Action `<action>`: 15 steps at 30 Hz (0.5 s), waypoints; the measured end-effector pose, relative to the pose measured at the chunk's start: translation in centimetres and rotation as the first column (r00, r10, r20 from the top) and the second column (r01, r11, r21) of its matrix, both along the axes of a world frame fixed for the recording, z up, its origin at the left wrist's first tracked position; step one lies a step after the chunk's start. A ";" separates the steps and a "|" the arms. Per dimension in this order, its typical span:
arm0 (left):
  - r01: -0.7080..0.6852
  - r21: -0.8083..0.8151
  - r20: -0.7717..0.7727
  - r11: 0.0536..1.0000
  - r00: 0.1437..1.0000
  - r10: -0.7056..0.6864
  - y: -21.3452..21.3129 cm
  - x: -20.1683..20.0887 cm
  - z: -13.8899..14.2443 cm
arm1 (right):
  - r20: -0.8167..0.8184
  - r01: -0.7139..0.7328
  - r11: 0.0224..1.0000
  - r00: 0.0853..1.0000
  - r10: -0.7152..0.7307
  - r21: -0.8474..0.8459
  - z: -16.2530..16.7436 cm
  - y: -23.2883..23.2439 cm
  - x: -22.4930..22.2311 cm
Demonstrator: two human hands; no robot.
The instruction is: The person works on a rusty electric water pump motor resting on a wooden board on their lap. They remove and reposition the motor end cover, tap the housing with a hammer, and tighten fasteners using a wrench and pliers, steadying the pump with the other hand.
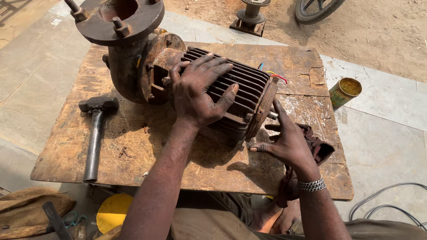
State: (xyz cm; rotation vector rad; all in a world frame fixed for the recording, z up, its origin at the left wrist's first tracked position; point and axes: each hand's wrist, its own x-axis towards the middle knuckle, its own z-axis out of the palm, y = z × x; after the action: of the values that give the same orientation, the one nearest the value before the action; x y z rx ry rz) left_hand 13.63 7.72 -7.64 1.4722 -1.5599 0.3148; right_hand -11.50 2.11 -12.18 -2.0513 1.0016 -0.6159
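A rusty finned motor (242, 89) joined to a flanged pump housing (120, 26) lies on a worn wooden board (147, 146). My left hand (200, 89) rests flat on top of the motor's fins, fingers spread. At the motor's end cover my right hand (287, 140) has its fingertips by the short shaft (272, 115), and a dark rag (318, 146) is held against its palm. Coloured wires (276, 75) stick out behind the end cover.
A sledgehammer (94, 133) lies on the board's left side. A rusty tin can (344, 92) stands on the paving to the right. Beyond are a small metal stand (250, 15) and a wheel (316, 9). Cables (387, 200) trail at lower right, a yellow disc (113, 211) below.
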 end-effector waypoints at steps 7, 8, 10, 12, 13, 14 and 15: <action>0.258 -0.386 -0.620 0.885 0.638 -0.457 5.5 2.9 -2.3 | -0.511 0.031 0.961 0.842 -0.172 -0.273 0.3 0.9 -3.5; 0.152 -0.338 -0.519 0.929 0.793 -0.319 6.9 3.6 -3.0 | -0.586 -0.019 0.932 0.782 -0.212 -0.363 0.1 0.9 -4.3; -0.109 -0.185 -0.436 0.977 0.900 0.017 10.4 5.3 -4.5 | -0.512 -0.057 0.938 0.849 -0.134 -0.341 -0.6 0.6 -5.6; -0.405 0.013 -0.284 0.914 0.875 0.392 14.5 7.9 -5.9 | -0.485 -0.087 0.935 0.869 -0.098 -0.344 -1.6 0.0 -6.8; -0.557 0.051 -0.091 0.829 0.824 0.560 16.3 9.3 -6.6 | -0.498 -0.098 0.928 0.861 -0.103 -0.361 -2.1 -0.4 -7.3; -0.661 0.196 -0.048 0.724 0.731 0.681 18.1 10.7 -7.3 | -0.511 -0.109 0.920 0.853 -0.109 -0.377 -2.6 -0.9 -7.6; -0.739 0.335 0.018 0.585 0.625 0.780 20.0 12.0 -7.8 | -0.465 -0.066 0.928 0.877 -0.121 -0.366 -3.1 -1.5 -7.8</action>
State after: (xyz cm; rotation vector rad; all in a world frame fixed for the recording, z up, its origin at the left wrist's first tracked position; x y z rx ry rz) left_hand 25.63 27.69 -15.42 2.3443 -0.7858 0.4627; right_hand -19.29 0.61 -15.25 -2.6149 1.2721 -0.3234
